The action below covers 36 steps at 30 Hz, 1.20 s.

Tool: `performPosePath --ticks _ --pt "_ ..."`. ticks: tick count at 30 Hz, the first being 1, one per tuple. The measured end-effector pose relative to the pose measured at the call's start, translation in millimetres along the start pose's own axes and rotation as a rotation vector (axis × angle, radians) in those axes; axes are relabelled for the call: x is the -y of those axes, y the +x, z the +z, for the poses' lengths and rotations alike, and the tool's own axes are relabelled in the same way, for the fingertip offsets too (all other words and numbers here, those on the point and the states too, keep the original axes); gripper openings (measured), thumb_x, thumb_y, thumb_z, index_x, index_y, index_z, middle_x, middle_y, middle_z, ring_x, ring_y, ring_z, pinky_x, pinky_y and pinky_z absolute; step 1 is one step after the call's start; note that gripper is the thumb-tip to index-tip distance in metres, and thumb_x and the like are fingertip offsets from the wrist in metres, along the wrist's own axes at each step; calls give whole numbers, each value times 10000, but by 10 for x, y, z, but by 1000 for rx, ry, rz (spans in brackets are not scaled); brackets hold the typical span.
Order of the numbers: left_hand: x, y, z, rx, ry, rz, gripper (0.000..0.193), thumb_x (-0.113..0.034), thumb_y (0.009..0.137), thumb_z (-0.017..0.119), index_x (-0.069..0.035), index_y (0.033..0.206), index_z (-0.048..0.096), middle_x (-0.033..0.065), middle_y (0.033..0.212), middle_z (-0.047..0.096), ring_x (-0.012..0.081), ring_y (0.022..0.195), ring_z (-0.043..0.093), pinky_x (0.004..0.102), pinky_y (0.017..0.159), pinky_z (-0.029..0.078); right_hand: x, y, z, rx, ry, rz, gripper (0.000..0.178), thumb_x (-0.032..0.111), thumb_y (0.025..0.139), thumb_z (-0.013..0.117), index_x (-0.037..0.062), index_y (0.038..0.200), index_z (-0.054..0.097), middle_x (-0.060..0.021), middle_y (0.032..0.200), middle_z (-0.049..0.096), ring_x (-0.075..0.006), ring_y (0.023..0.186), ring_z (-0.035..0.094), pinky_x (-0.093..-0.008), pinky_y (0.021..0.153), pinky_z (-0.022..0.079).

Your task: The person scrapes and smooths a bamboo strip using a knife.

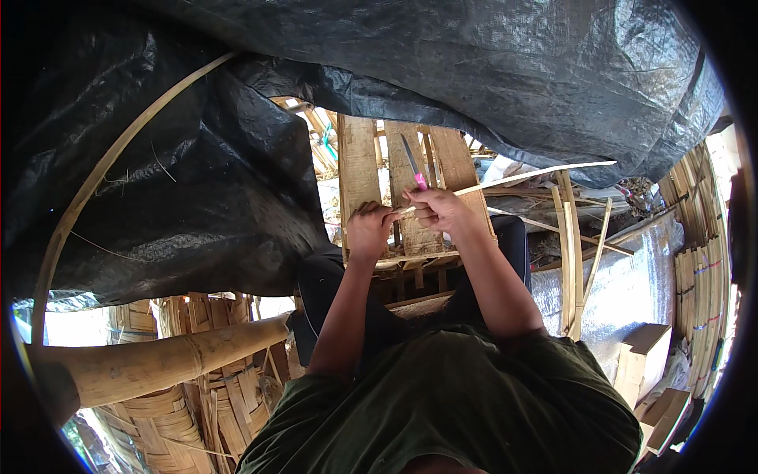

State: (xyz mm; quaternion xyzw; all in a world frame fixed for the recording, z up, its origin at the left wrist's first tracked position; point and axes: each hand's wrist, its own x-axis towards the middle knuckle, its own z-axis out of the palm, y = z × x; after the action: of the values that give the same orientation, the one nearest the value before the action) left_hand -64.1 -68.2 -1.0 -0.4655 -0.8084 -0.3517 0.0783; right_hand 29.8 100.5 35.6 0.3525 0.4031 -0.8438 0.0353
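Observation:
A long, thin, pale bamboo strip point(545, 171) runs from between my hands out to the right, its far end free in the air. My left hand point(369, 231) is closed on its near end. Close beside it, my right hand point(442, 211) is wrapped round the pink handle of a knife point(420, 180), whose narrow blade points up and away from me. The strip passes by the right fist; whether those fingers also grip it is hidden. Both hands are above a slatted wooden bench point(359, 162), between my knees.
Black plastic sheeting point(537, 71) hangs in front and at left. A bent bamboo strip point(118, 150) arches across the left, above a thick bamboo pole point(181, 357). Split bamboo lengths point(568, 261) lean at right, near an open cardboard box point(643, 359) and bundled strips point(703, 300).

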Motion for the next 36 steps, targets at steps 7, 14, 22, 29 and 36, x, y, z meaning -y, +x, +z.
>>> performPosePath --ticks 7,14,22,29,36 --pt "-22 11 -10 -1 12 -15 198 -284 762 799 -99 762 728 68 750 623 293 752 634 408 670 500 707 -165 -101 -429 -656 -374 193 140 822 774 33 773 621 16 531 486 -78 400 383 -296 379 247" --pt "-19 21 5 4 -1 -30 166 -236 770 798 -86 771 728 78 756 632 298 758 637 408 678 503 554 -95 -597 -294 -555 -231 252 124 799 776 50 709 552 19 494 432 -88 381 362 -298 362 228" --pt "-11 22 13 37 9 -30 158 -243 795 768 -98 763 714 71 786 630 293 794 636 418 690 522 337 63 -720 -448 -679 -188 188 124 806 767 47 829 597 36 513 395 -74 396 332 -288 376 219" --pt "-23 31 13 9 -9 -26 141 -194 773 789 -77 774 712 88 778 645 308 770 639 418 687 511 580 -55 -536 -369 -355 -334 188 131 856 750 55 774 599 54 523 399 -58 397 304 -284 375 177" --pt "-7 17 14 36 19 -45 142 -229 788 768 -100 763 715 72 780 637 295 800 637 418 710 519 732 -282 -347 -224 -195 -351 166 130 864 753 68 821 605 91 543 360 -30 406 272 -261 382 171"
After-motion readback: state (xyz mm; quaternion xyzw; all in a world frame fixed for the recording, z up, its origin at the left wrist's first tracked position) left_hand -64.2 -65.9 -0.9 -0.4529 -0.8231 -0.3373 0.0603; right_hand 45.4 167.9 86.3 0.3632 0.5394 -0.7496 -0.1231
